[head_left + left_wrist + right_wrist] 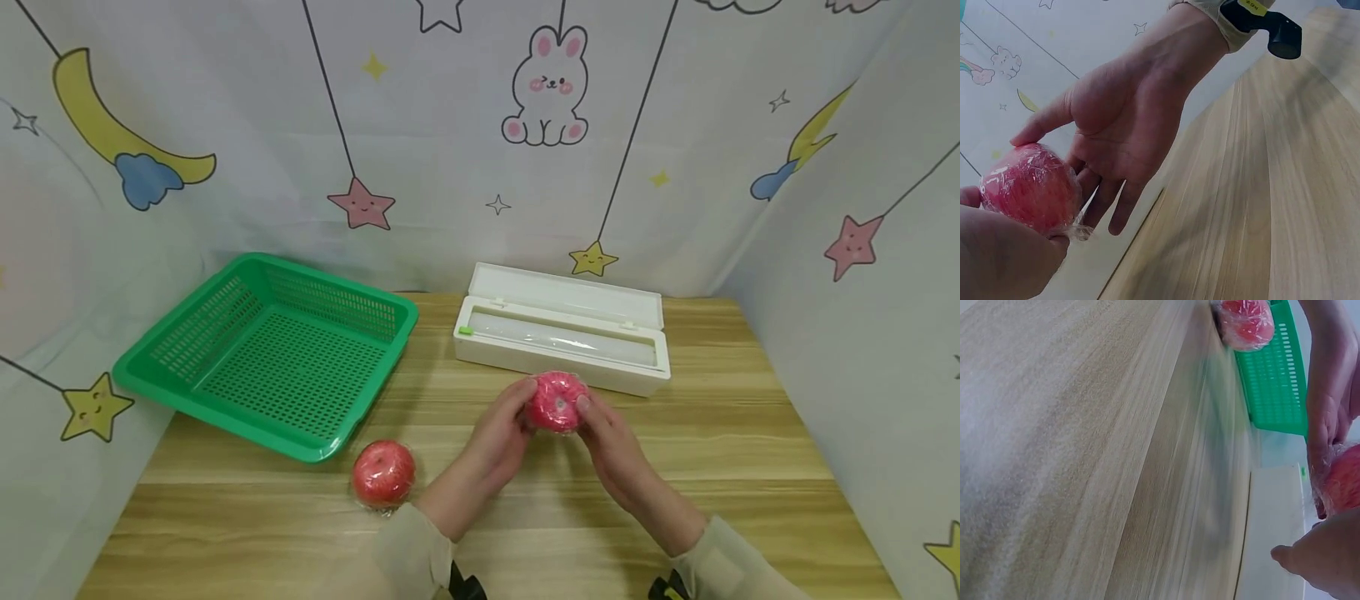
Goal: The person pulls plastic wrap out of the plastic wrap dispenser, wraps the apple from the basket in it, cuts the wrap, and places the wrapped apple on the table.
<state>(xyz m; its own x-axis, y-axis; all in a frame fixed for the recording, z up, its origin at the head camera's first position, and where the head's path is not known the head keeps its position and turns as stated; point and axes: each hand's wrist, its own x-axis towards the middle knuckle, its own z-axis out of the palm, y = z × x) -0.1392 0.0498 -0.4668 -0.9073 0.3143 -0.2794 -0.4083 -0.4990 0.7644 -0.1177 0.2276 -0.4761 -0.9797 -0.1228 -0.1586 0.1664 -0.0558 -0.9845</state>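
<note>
A red apple (557, 402) wrapped in clear plastic film is held up between both hands, over the table in front of the white box. My left hand (498, 437) grips its left side, thumb on top, as the left wrist view shows. From the other side my right hand (617, 450) pinches it, the thumb near the dimple. A small twist of film (1082, 233) sticks out at the apple's lower edge. Another wrapped apple (383, 473) sits on the table beside my left forearm.
A green plastic basket (352, 433) with perforated sides stands at the left. Behind the hands, a white cling film box (555, 373) has its lid (566, 292) raised, a roll inside and a small green tab at its left end. Patterned cloth (450, 150) hangs around the wooden table (750, 500).
</note>
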